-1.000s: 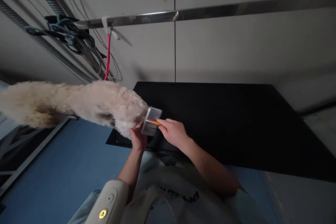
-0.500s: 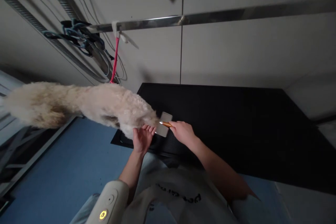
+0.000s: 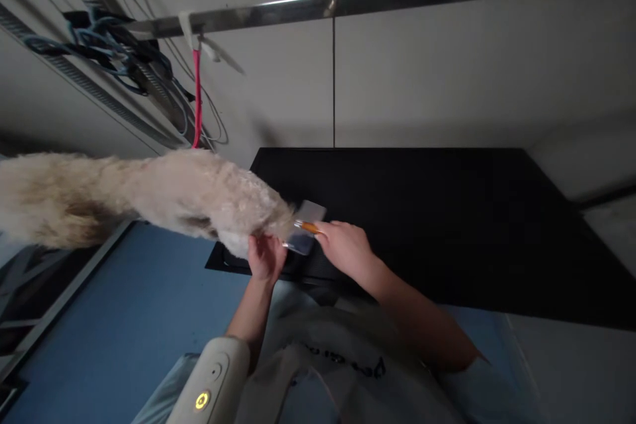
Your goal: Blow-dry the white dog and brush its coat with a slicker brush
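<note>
A cream-coloured, curly-coated dog (image 3: 173, 189) stretches from the left edge of the view, its near end over the black table top. My left hand (image 3: 267, 257) is cupped palm up against the underside of the fur there. Its thumb stands apart from the fingers, and the fur partly hides the fingertips. In my right hand (image 3: 348, 248) is a slicker brush (image 3: 309, 227) with an orange handle, a silver neck and a flat rectangular head. The head lies right beside the fur at the dog's end; its bristles are hidden.
A black grooming table (image 3: 422, 212) runs to the right along the wall. Above it is a metal bar (image 3: 278, 12) with a pink strap (image 3: 197, 99) hanging down by the dog. Hoses and cords (image 3: 99, 46) crowd the upper left. A pale device (image 3: 211, 377) juts up at the bottom.
The view has shifted, so the bar and strap sit higher and further left. The brush head has tilted, and my left fingers are more curled in against the fur.
</note>
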Demonstrator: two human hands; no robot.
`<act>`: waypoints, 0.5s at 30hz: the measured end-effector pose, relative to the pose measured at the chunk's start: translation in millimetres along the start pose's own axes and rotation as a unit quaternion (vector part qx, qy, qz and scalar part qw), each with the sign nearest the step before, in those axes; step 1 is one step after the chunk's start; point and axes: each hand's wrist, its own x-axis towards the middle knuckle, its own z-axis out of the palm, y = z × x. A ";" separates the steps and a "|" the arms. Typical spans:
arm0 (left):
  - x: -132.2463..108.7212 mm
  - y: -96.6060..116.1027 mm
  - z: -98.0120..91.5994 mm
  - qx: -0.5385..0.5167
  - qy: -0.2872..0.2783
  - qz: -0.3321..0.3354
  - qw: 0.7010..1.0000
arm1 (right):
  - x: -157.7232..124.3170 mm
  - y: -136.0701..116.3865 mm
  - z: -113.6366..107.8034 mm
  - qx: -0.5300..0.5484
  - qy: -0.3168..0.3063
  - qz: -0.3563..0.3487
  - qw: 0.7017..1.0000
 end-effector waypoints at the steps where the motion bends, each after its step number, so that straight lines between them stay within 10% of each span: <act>1: -0.6 0.5 0.2 0.009 0.008 0.001 1.000 | 0.7 -1.3 2.1 0.025 0.029 -0.034 0.999; 7: -3.5 5.2 -6.2 0.005 -0.021 -0.094 0.995 | 3.3 3.5 12.1 -0.036 -0.046 0.037 0.998; 12: -2.1 2.9 -4.5 0.011 -0.002 -0.030 0.999 | 1.9 -8.5 7.7 0.050 0.051 -0.043 0.997; 15: 3.2 -1.7 -7.8 0.000 -0.016 -0.029 0.999 | -1.6 -9.5 7.1 0.005 -0.033 0.023 0.999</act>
